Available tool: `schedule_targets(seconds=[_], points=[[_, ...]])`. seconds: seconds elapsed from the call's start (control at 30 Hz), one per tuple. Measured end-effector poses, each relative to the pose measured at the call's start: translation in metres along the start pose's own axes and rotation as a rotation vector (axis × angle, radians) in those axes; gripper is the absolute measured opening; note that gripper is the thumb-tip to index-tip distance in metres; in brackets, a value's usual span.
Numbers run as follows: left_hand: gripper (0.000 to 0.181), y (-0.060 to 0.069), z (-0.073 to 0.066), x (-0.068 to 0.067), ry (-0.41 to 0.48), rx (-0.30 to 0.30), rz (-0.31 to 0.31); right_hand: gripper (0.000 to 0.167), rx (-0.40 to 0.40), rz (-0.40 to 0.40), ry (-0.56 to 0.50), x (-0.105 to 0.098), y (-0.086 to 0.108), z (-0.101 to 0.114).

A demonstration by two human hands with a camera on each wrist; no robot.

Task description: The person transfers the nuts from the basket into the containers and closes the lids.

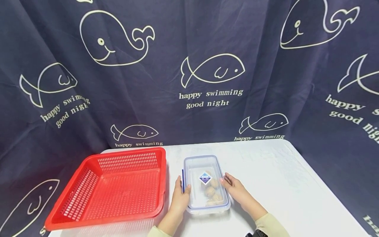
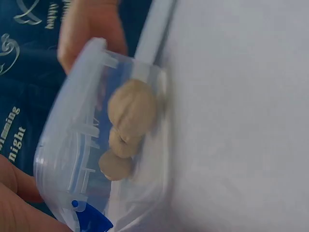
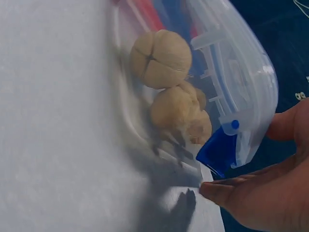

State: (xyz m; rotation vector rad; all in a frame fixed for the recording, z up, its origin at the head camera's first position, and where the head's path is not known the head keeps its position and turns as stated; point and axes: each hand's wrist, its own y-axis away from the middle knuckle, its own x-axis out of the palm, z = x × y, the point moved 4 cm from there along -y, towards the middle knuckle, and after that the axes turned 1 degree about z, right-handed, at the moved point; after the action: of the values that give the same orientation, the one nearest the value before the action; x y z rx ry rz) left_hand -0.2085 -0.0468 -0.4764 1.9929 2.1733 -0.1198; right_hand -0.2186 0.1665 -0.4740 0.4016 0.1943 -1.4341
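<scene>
A clear plastic food container (image 1: 195, 197) with a blue-edged lid and a diamond-shaped label stands on the white table. Several walnuts (image 1: 210, 191) lie inside. My left hand (image 1: 180, 199) is at the container's left side, thumb at the lid's edge, beside a blue latch (image 1: 183, 179) that sticks out. At the opposite side, my right hand (image 1: 237, 191) has its thumb against the lid's edge and its fingers fairly straight. A second blue latch (image 3: 219, 152) juts outward just above those fingers. The left fingertips are partly hidden in the left wrist view.
A red perforated basket (image 1: 124, 194) stands left of the container, with clear plastic showing beneath its front edge. The white table (image 1: 272, 177) extends to the right. Behind it hangs a dark blue curtain (image 1: 165, 82) with whale and fish drawings.
</scene>
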Motion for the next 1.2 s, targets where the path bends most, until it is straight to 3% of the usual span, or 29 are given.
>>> schedule_targets(seconds=[0.17,0.33,0.53,0.7,0.83,0.97,1.07,1.2], points=[[0.074,-0.001,0.007,-0.003,0.084,-0.128,0.085,0.068,0.063,-0.009,-0.023,-0.002,0.000,-0.001],[0.076,0.001,0.009,-0.005,0.057,-0.140,0.078,0.065,0.054,-0.062,0.024,-0.001,0.002,-0.003],[0.075,-0.001,0.006,-0.006,-0.009,-0.084,-0.017,0.059,-0.027,-0.171,0.141,-0.004,0.002,0.001],[0.064,-0.004,-0.001,-0.007,-0.052,-0.020,-0.100,0.053,-0.079,-0.205,0.129,-0.005,-0.003,0.008],[0.052,-0.003,-0.003,-0.004,-0.028,0.016,-0.108,0.049,-0.093,-0.223,0.109,-0.005,-0.002,0.012],[0.046,-0.005,-0.005,0.000,-0.012,0.037,-0.101,0.042,-0.155,-0.239,0.111,-0.004,-0.001,0.019],[0.046,-0.004,-0.008,0.001,-0.044,0.045,-0.098,0.041,-0.195,-0.239,0.166,-0.001,0.000,0.024],[0.053,0.001,-0.014,0.003,-0.110,0.066,-0.092,0.046,-0.185,-0.217,0.232,0.005,0.004,0.026]])
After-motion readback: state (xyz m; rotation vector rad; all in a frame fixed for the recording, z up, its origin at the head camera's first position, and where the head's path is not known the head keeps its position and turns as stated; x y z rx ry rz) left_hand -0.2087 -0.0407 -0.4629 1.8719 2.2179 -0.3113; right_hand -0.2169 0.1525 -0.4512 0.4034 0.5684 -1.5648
